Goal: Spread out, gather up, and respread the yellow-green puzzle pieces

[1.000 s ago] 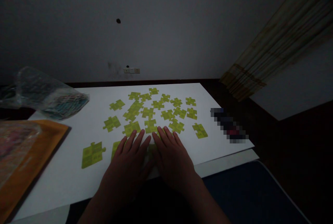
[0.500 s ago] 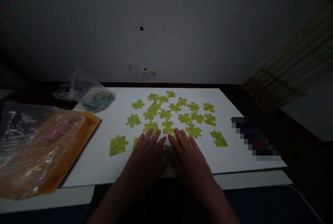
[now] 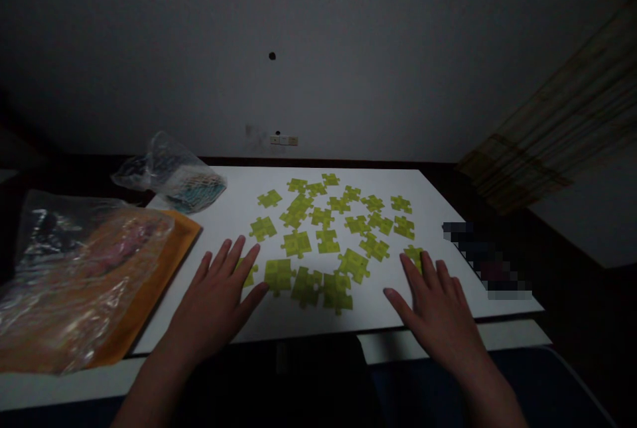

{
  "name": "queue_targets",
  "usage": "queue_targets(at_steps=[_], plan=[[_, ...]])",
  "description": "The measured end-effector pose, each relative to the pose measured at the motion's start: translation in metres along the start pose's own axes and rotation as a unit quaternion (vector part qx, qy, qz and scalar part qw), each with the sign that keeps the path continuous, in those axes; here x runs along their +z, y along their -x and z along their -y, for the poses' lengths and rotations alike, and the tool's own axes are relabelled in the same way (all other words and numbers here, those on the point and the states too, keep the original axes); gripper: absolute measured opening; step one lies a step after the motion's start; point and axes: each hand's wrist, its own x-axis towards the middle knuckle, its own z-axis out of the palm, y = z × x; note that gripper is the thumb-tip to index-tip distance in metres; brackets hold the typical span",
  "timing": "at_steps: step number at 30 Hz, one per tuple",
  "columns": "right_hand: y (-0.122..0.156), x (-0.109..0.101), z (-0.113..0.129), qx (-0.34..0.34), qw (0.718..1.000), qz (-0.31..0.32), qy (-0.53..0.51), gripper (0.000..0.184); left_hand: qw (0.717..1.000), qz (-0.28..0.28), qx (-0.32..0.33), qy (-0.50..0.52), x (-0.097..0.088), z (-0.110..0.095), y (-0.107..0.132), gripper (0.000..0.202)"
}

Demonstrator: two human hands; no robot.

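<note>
Several yellow-green puzzle pieces [image 3: 328, 240] lie scattered on a white sheet [image 3: 448, 202] in the dim room. My left hand [image 3: 219, 298] lies flat and open at the sheet's front left, its fingers partly over a joined piece [image 3: 247, 273]. My right hand [image 3: 438, 302] lies flat and open at the front right, fingertips touching a single piece [image 3: 414, 255]. Between the hands sits a row of joined pieces [image 3: 308, 282]. Neither hand holds anything.
An orange envelope [image 3: 164, 262] under a clear plastic bag [image 3: 74, 275] lies at the left. A second plastic bag [image 3: 172, 176] with small items sits at the back left. A blurred dark object [image 3: 485, 262] rests at the sheet's right edge. A wall stands behind.
Both hands have slid apart from the middle, left hand leftward and right hand rightward, uncovering the joined pieces that lay beneath them. The view shifted to the left between the first two frames.
</note>
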Motion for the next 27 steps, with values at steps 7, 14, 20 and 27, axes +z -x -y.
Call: queue_targets(at_steps=[7,14,20,27], plan=[[-0.014,-0.001,0.002,-0.007,1.0,0.02,0.012,0.088,1.0,-0.003,0.019,0.019,0.007,-0.017,-0.018,0.077],[-0.013,-0.018,0.042,-0.118,0.991,0.026,-0.056,0.09,1.0,-0.017,0.01,0.018,0.011,-0.04,-0.025,0.079],[-0.025,-0.019,0.07,-0.168,0.981,0.062,-0.08,0.066,0.999,-0.023,0.004,0.024,0.009,-0.066,-0.029,0.072],[-0.049,-0.007,0.055,-0.154,0.983,0.005,-0.098,0.046,0.995,0.0,0.067,0.072,-0.003,-0.071,-0.029,0.054]])
